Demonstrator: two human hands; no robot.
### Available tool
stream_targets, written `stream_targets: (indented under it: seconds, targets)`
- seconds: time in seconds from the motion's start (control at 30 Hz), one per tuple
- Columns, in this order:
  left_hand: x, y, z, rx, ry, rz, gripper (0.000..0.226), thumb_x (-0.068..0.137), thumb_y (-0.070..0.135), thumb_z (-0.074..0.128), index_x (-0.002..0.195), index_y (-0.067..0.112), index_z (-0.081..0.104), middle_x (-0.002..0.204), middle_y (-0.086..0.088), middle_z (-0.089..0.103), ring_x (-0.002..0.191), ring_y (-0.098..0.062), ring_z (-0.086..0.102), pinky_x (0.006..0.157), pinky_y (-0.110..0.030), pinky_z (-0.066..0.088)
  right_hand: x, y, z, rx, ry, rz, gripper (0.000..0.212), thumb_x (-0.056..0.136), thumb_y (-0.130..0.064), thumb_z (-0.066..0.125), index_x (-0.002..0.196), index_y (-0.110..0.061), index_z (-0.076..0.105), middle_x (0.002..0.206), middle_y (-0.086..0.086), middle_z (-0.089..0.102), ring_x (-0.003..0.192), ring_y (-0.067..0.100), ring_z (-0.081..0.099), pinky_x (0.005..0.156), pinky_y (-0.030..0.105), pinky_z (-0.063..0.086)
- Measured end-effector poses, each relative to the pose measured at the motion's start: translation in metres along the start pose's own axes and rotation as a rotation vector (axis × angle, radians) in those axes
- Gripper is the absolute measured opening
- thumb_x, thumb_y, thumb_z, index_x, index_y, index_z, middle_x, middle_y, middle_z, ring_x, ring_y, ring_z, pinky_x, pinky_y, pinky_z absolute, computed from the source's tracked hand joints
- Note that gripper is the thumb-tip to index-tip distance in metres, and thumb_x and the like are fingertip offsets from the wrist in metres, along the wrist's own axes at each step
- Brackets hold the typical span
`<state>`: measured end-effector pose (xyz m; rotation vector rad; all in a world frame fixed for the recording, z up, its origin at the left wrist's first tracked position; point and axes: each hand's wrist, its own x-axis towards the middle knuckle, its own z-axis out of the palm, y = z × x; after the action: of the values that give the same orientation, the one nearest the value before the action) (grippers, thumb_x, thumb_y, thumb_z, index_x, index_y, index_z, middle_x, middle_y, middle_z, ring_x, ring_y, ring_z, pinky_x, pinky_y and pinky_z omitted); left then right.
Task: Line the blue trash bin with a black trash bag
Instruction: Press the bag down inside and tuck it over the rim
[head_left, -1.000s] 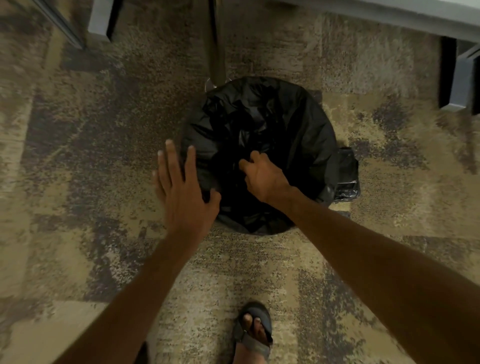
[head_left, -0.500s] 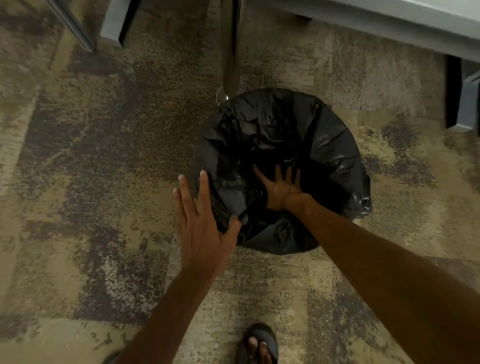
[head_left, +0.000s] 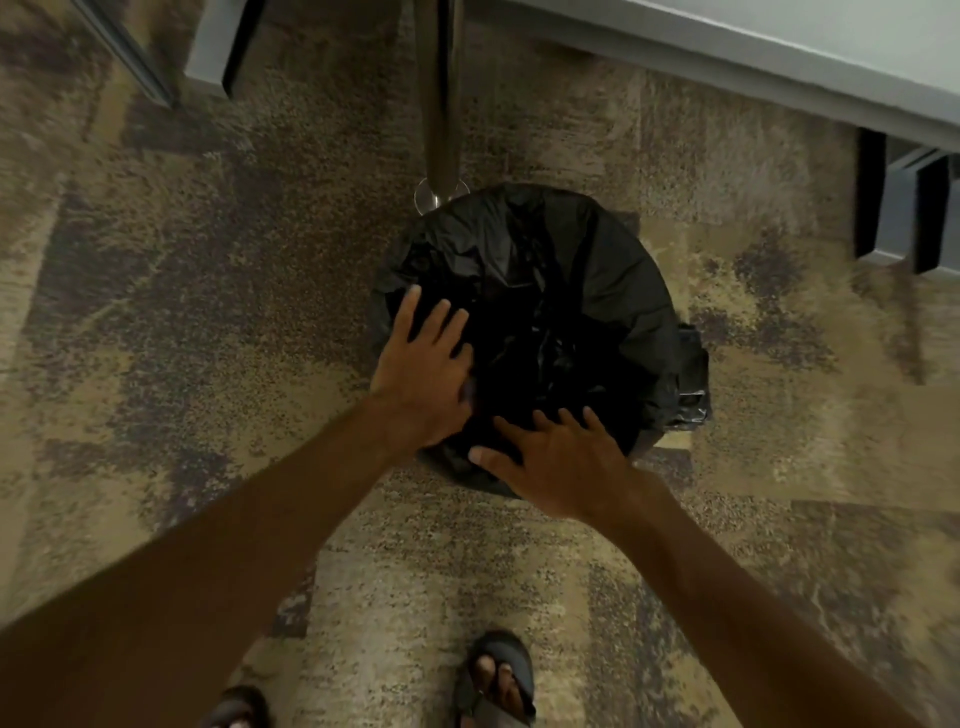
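Pressing flat with fingers spread, the left hand (head_left: 423, 371) and right hand (head_left: 558, 462) rest on the crinkled, glossy black trash bag (head_left: 587, 291) draped over the round bin on mottled carpet (head_left: 208, 312).

Both arms reach forward and down, bare. Left hand (head_left: 423, 374) flat, palm down, fingers spread and pointing away. Right hand (head_left: 558, 462) also flat, palm down, fingers splayed, thumb out to the left. Hands near each other, not touching.
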<state>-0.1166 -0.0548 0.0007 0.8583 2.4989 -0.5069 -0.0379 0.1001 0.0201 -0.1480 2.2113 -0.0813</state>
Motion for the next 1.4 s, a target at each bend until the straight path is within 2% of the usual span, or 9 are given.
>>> stream_targets:
  seconds: [0.13, 0.27, 0.37, 0.47, 0.63, 0.83, 1.07, 1.23, 1.4]
  targets:
    - [0.001, -0.017, 0.001, 0.131, -0.11, -0.034, 0.085, 0.087, 0.074, 0.03, 0.154, 0.023, 0.023, 0.165, -0.013, 0.002, 0.152, -0.032, -0.006, 0.114, -0.063, -0.016, -0.022, 0.009, 0.015, -0.025, 0.061, 0.011, 0.087, 0.076, -0.076, -0.01, 0.151, -0.036, 0.01, 0.157, 0.012, 0.03, 0.147, 0.035, 0.018, 0.119, 0.053, 0.002]
    - [-0.021, -0.004, -0.005, -0.295, 0.349, -0.109, 0.055, 0.09, 0.054, 0.048, 0.133, 0.021, 0.055, 0.154, -0.007, 0.036, 0.146, -0.025, 0.028, 0.118, -0.06, 0.003, -0.032, 0.019, 0.014, 0.093, 0.49, -0.057, 0.074, 0.089, -0.069, 0.009, 0.144, -0.027, 0.038, 0.146, 0.005, 0.046, 0.142, 0.028, 0.03, 0.119, 0.048, 0.018]
    - [-0.041, 0.011, 0.003, -0.821, 0.684, -0.578, 0.038, 0.088, 0.036, 0.059, 0.12, 0.015, 0.058, 0.132, -0.01, 0.052, 0.125, -0.027, 0.046, 0.104, -0.042, 0.026, -0.031, 0.034, 0.012, 0.473, 1.008, 0.077, 0.042, 0.095, -0.045, 0.045, 0.12, -0.014, 0.057, 0.12, 0.007, 0.058, 0.116, 0.022, 0.047, 0.097, 0.04, 0.042]
    - [-0.047, 0.027, 0.011, -1.332, 0.681, -1.008, 0.046, 0.095, 0.034, 0.052, 0.129, 0.005, 0.043, 0.139, -0.016, 0.041, 0.134, -0.031, 0.036, 0.111, -0.033, 0.023, -0.021, 0.047, 0.013, 0.869, 1.262, 0.431, 0.035, 0.093, -0.034, 0.053, 0.114, -0.005, 0.052, 0.111, 0.011, 0.052, 0.107, 0.027, 0.049, 0.087, 0.047, 0.047]
    - [-0.033, 0.045, -0.002, -2.032, 0.433, -1.46, 0.052, 0.103, 0.039, 0.036, 0.143, 0.006, 0.035, 0.146, -0.014, 0.044, 0.118, -0.024, 0.052, 0.097, -0.032, 0.043, 0.004, 0.048, 0.012, 1.837, 0.935, 0.879, 0.04, 0.101, -0.037, 0.039, 0.126, -0.007, 0.04, 0.127, 0.013, 0.051, 0.111, 0.027, 0.055, 0.095, 0.045, 0.051]
    - [-0.021, 0.042, 0.003, -2.326, 0.199, -1.52, 0.065, 0.101, 0.056, 0.021, 0.151, 0.015, 0.034, 0.152, -0.012, 0.041, 0.134, -0.034, 0.045, 0.112, -0.05, 0.037, 0.006, 0.045, 0.019, 2.154, 0.771, 0.852, 0.032, 0.101, -0.04, 0.039, 0.113, -0.014, 0.053, 0.106, 0.004, 0.061, 0.108, 0.03, 0.06, 0.095, 0.05, 0.052]
    - [-0.023, 0.037, 0.023, -2.375, 0.222, -1.545, 0.066, 0.1, 0.057, 0.018, 0.15, 0.018, 0.035, 0.151, -0.012, 0.043, 0.135, -0.035, 0.044, 0.112, -0.054, 0.036, 0.003, 0.057, 0.029, 2.073, 0.786, 0.864, 0.04, 0.102, -0.039, 0.034, 0.12, -0.008, 0.054, 0.123, 0.01, 0.062, 0.108, 0.025, 0.06, 0.075, 0.036, 0.053]
    - [-0.021, 0.044, 0.016, -2.361, 0.176, -1.662, 0.085, 0.091, 0.072, 0.015, 0.155, 0.017, 0.021, 0.16, -0.013, 0.027, 0.145, -0.036, 0.028, 0.119, -0.056, 0.021, 0.008, 0.049, 0.031, 1.942, 0.813, 0.813, 0.059, 0.098, -0.057, 0.027, 0.134, -0.013, 0.042, 0.13, 0.007, 0.056, 0.116, 0.028, 0.056, 0.1, 0.051, 0.047]
    - [-0.007, 0.048, -0.003, -2.036, 0.207, -1.648, 0.052, 0.106, 0.029, 0.017, 0.155, 0.012, 0.014, 0.159, -0.015, 0.027, 0.144, -0.033, 0.032, 0.117, -0.042, 0.028, 0.024, 0.035, 0.019, 1.849, 0.901, 0.74, 0.045, 0.099, -0.044, 0.041, 0.124, -0.007, 0.042, 0.119, 0.01, 0.057, 0.113, 0.03, 0.057, 0.096, 0.044, 0.05]
